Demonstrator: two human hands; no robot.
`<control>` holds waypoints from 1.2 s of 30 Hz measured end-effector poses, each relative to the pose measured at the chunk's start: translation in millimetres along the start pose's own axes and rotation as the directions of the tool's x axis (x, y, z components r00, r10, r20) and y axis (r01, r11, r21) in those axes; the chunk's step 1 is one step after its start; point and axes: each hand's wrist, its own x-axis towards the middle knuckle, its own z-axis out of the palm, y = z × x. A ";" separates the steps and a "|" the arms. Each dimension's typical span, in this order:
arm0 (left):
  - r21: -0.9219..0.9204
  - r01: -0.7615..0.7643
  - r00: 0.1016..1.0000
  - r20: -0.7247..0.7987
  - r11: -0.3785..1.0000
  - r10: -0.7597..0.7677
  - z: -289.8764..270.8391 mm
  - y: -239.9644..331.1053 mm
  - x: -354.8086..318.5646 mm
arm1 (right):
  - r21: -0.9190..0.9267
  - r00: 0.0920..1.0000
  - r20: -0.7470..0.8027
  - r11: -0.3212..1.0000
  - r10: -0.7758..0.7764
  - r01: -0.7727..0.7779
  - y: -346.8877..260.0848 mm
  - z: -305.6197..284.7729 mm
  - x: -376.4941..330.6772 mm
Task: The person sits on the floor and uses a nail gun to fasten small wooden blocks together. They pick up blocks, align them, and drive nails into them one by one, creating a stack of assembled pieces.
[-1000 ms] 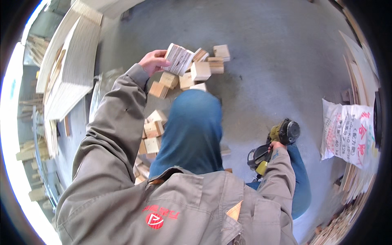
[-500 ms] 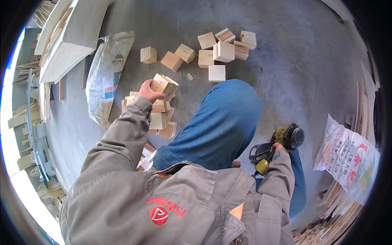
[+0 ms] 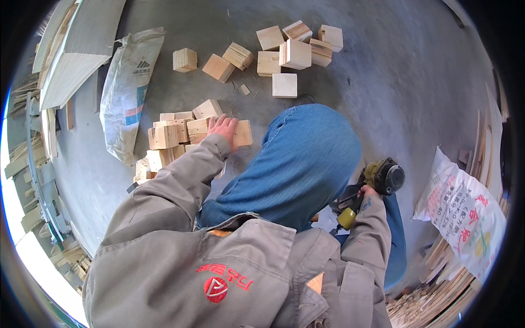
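My left hand [image 3: 223, 130] lies with fingers spread against a pale wooden block [image 3: 243, 133] at the right end of a pile. Beside it in the pile are more wooden blocks [image 3: 164, 137], some with small dark holes in their faces; my sleeve hides part of the pile. At my right side, my right hand [image 3: 368, 191] is closed around the handle of a nail gun [image 3: 384, 176] with an olive-yellow and black body. The nail gun's lower parts are partly hidden by my hand and knee.
Farther out on the grey floor sit several loose wooden blocks [image 3: 295, 54] and a small wood chip [image 3: 244, 89]. A white woven sack [image 3: 128, 98] lies left, near stacked boards [image 3: 82, 60]. Another printed sack [image 3: 465, 213] rests on wood strips [image 3: 437, 284] at right.
The block that my left hand held up is out of its grasp, and the hand has moved right and nearer onto another block. My right hand still holds the nail gun.
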 end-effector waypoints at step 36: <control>-0.050 -0.111 0.990 -0.095 0.993 0.105 -47.2 113.1 192.1 | -0.043 0.994 -0.089 0.997 0.060 -0.064 -33.9 2.2 -45.2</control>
